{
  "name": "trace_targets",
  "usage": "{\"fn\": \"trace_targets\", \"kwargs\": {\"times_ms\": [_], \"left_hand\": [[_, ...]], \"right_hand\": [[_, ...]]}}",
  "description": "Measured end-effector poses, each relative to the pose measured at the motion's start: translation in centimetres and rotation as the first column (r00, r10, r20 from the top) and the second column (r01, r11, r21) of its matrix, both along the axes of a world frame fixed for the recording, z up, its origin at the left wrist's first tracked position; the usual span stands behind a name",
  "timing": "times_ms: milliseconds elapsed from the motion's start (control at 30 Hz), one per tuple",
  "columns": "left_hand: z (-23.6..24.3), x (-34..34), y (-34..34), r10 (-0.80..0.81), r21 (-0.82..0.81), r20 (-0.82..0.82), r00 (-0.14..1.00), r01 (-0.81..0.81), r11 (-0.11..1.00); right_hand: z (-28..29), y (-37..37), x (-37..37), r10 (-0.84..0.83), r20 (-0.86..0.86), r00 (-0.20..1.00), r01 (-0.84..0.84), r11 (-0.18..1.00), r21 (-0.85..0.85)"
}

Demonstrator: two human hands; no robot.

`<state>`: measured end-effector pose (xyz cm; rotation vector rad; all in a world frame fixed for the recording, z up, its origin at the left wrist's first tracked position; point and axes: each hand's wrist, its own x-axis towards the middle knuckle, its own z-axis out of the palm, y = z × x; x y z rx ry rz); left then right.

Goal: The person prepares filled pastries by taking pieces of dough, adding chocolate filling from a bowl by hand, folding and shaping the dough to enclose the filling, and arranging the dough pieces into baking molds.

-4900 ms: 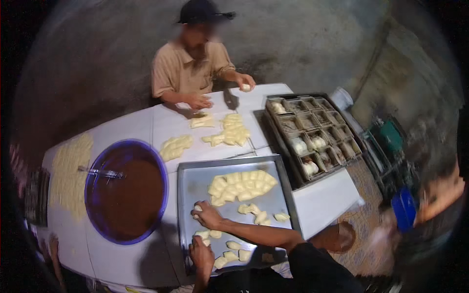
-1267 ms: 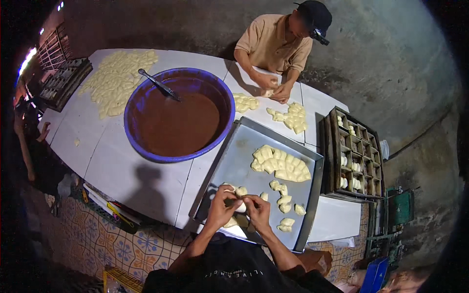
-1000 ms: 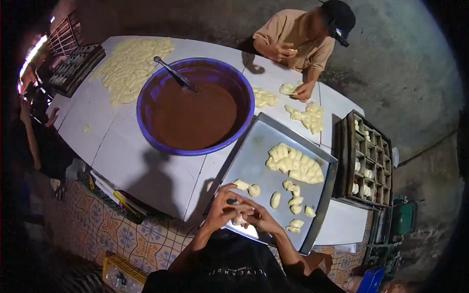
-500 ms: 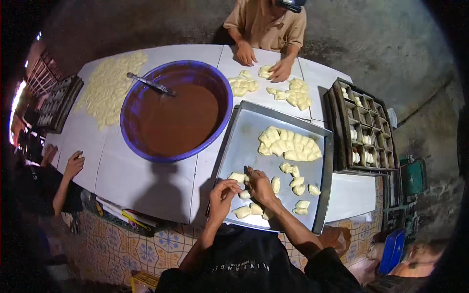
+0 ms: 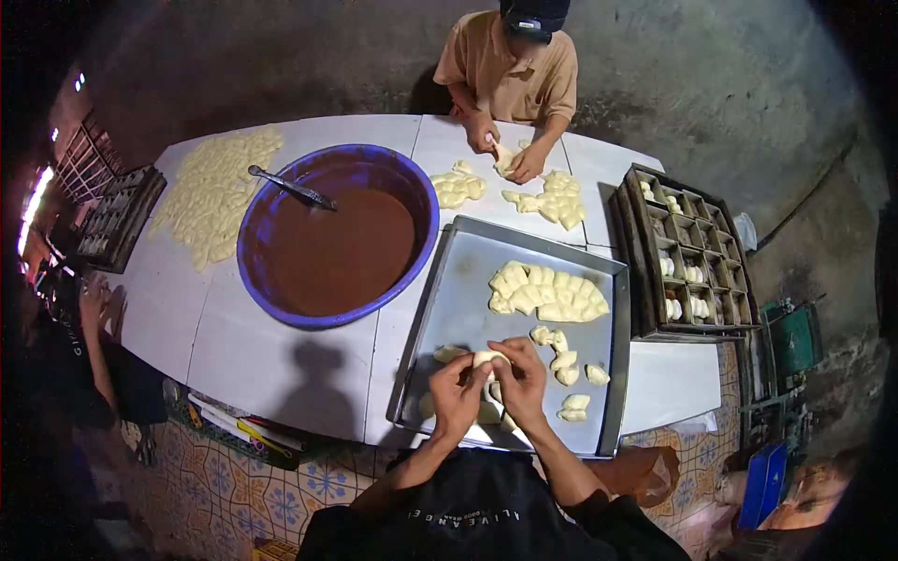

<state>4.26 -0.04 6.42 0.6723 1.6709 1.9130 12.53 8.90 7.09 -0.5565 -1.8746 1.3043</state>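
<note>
A pale dough piece (image 5: 489,361) is pinched between my left hand (image 5: 456,393) and my right hand (image 5: 522,379), thumbs pressed on it from both sides. Both hands are closed and raised over the near part of a grey metal tray (image 5: 449,297). A block of joined dough pieces (image 5: 549,292) lies at the far side of the tray. Right of my hands are several loose pieces, among them a small dough lump (image 5: 597,374) and a pair of stuck pieces (image 5: 574,407). More pieces lie partly hidden beneath my hands.
Left of the tray stands a blue basin (image 5: 245,248) of brown liquid with a metal-handled utensil (image 5: 292,188). Dough pieces (image 5: 220,187) cover the table's far left. Across the table, a person (image 5: 513,75) handles dough. A wooden compartment box (image 5: 687,257) sits at right; another person is at left.
My hands have come together and lifted a dough piece from the tray. The person across now pulls at dough with both hands, and the person at left has drawn an arm back.
</note>
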Motion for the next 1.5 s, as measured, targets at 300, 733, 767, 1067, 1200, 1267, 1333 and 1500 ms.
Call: {"fn": "trace_targets", "kwargs": {"times_ms": [300,733,767,1067,1200,1267,1333,1500], "left_hand": [[-3.9,-2.6,-1.5,-0.488,0.507,0.790,0.373,0.051,0.860],[-2.5,-28.6,1.6,-0.380,-0.820,-0.348,0.857,-0.082,0.567],[-0.3,-27.8,3.8,-0.564,-0.839,-0.150,0.812,0.196,0.507],[5.9,-15.1,1.1,-0.157,-0.384,-0.874,0.460,-0.455,0.803],[4.5,-11.1,0.7,-0.354,0.097,0.548,0.758,0.362,0.927],[2.8,-10.2,1.1,-0.302,0.116,0.574,0.761,0.289,0.950],[2.4,-9.1,0.8,-0.299,0.101,0.584,0.755,0.298,0.949],[2.0,-4.9,-0.2,-0.127,-0.141,0.442,0.888,0.209,0.968]], "right_hand": [[-1.4,0.8,-3.3,0.382,0.081,0.921,-0.390,0.912,0.125],[-8.8,1.7,-7.6,0.355,0.555,0.752,-0.558,0.791,0.250],[-9.8,3.1,-6.9,0.305,0.597,0.742,-0.549,0.787,0.280],[-3.6,7.6,-2.3,-0.144,0.725,0.674,-0.217,0.899,0.380],[-5.4,5.0,-2.9,0.173,0.238,0.956,-0.084,0.937,-0.340],[-4.4,2.7,-3.7,0.250,-0.275,0.928,-0.350,0.338,-0.874],[-5.0,1.5,-3.9,0.158,-0.075,0.985,-0.144,0.489,-0.860],[-3.0,-0.1,-2.7,0.068,0.096,0.993,-0.048,0.978,-0.202]]}}
